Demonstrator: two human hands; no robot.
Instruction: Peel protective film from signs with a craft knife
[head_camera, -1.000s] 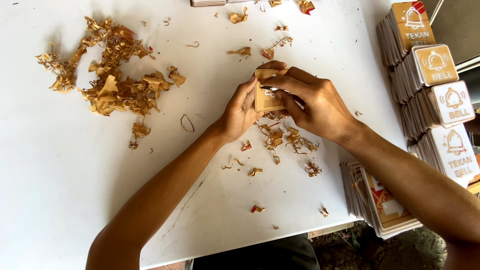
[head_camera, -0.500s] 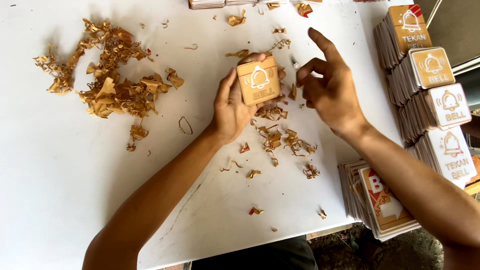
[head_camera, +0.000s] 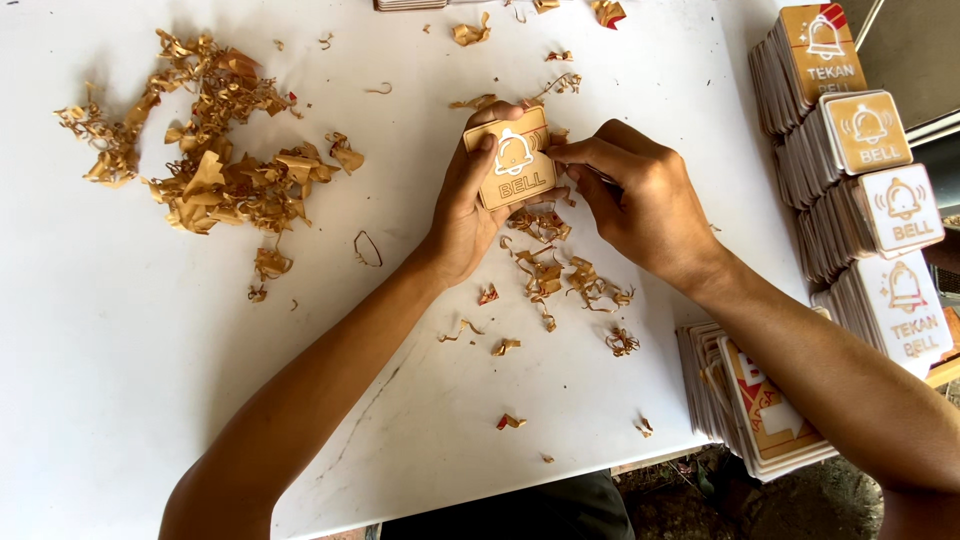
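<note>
A heap of tan peeled scraps (head_camera: 200, 170) lies at the far left of the white table (head_camera: 90, 380). The left hand (head_camera: 470, 205) grips a small square sign plate (head_camera: 515, 165), tan-faced with a white bell outline, tilted up for access. The right hand (head_camera: 640, 195) pinches at its right edge, apparently peeling film. Rows of similar square plates (head_camera: 860, 170) stand on edge at right.

A sign workshop: stacked plaques (head_camera: 865, 190), paper peelings (head_camera: 215, 175) littering table (head_camera: 90, 350).

Scrap heap (head_camera: 205, 165) left on table (head_camera: 90, 380), plaque stacks (head_camera: 865, 190) right, perhaps more stacked (head_camera: 760, 410) at near edge
</note>
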